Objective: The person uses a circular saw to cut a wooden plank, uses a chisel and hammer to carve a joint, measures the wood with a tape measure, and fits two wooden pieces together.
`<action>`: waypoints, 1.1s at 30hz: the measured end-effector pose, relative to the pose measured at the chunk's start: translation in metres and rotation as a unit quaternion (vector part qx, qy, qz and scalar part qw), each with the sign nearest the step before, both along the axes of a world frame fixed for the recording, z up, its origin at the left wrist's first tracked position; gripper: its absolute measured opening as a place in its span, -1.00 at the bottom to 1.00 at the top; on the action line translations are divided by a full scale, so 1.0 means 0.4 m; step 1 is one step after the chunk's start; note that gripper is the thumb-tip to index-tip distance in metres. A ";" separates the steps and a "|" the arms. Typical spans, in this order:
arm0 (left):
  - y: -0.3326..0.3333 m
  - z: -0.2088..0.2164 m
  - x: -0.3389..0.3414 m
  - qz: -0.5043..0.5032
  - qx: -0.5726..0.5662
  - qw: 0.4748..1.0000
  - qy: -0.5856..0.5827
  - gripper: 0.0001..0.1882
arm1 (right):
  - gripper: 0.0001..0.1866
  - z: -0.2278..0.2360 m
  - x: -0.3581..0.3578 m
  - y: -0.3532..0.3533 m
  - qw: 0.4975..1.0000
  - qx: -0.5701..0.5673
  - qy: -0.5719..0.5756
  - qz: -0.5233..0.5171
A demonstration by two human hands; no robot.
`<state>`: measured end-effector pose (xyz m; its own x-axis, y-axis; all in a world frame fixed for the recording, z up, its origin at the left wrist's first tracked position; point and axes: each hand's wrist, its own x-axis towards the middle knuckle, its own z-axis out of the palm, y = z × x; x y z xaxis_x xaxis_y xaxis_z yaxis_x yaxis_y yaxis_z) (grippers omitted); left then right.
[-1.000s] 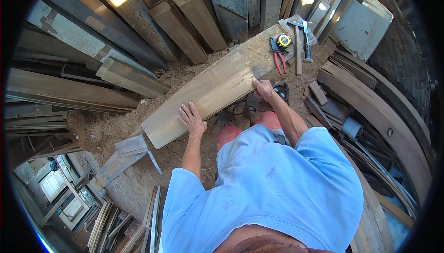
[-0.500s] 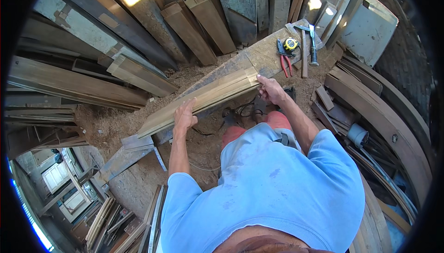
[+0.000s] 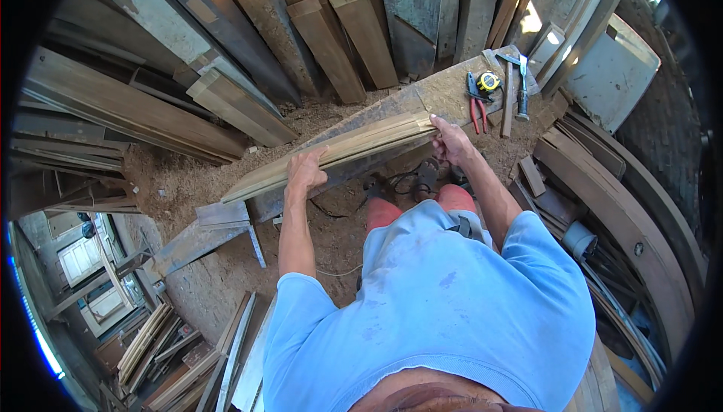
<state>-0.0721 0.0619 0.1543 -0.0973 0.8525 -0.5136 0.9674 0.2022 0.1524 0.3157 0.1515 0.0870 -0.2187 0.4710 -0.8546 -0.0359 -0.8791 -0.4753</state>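
Observation:
A bundle of long, pale wooden boards (image 3: 376, 132) lies slantwise before me, over a dusty work plank (image 3: 429, 92). Around its near edge, left of the middle, my left hand (image 3: 305, 171) is closed with a finger stretched along the wood. My right hand (image 3: 452, 142) grips the right end, thumb on top. The fingers beneath the boards are hidden. Beyond the right hand, red-handled pliers (image 3: 479, 103), a yellow tape measure (image 3: 489, 81), a narrow wood strip (image 3: 507, 99) and a hammer (image 3: 523, 88) rest on the plank.
Thick timber beams (image 3: 331, 54) lean along the far side. More planks (image 3: 595, 201) are stacked at the right, near a grey pipe piece (image 3: 580, 240). A metal square (image 3: 256, 242) sits by the boards' left end. Sawdust (image 3: 177, 193) covers the ground.
The boards have tipped, so more of their layered near edges shows. My left hand has turned over the near edge with a finger extended. The whole view has shifted slightly.

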 end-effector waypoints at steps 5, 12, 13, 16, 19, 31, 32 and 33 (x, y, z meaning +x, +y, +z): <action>0.042 0.016 -0.009 -0.023 -0.006 1.000 -0.002 -0.20 | -0.42 0.007 -0.002 0.031 1.000 0.004 -0.010 0.012; 0.055 0.014 -0.020 -0.034 -0.003 0.999 -0.005 -0.17 | -0.38 0.009 -0.011 0.036 1.000 0.003 -0.018 -0.004; 0.060 0.017 -0.019 -0.031 -0.010 0.999 -0.008 -0.17 | -0.37 0.010 -0.011 0.035 1.000 0.006 -0.018 -0.010; 0.081 0.030 -0.019 -0.024 -0.032 0.999 -0.017 -0.16 | -0.35 0.007 -0.015 0.046 1.000 0.003 -0.016 -0.022; 0.106 0.043 -0.020 -0.020 -0.048 0.998 -0.022 -0.16 | -0.31 0.003 -0.003 0.055 0.999 0.003 0.022 -0.023; 0.155 0.048 -0.041 -0.028 -0.054 0.998 -0.029 -0.22 | -0.41 -0.017 0.026 0.053 0.819 0.470 -0.269 0.188; 0.159 0.046 -0.041 -0.033 -0.051 0.998 -0.029 -0.23 | -0.40 -0.015 0.016 0.057 0.798 0.500 -0.275 0.196; 0.160 0.045 -0.040 -0.037 -0.048 0.998 -0.028 -0.24 | -0.39 -0.012 0.006 0.061 0.775 0.529 -0.281 0.204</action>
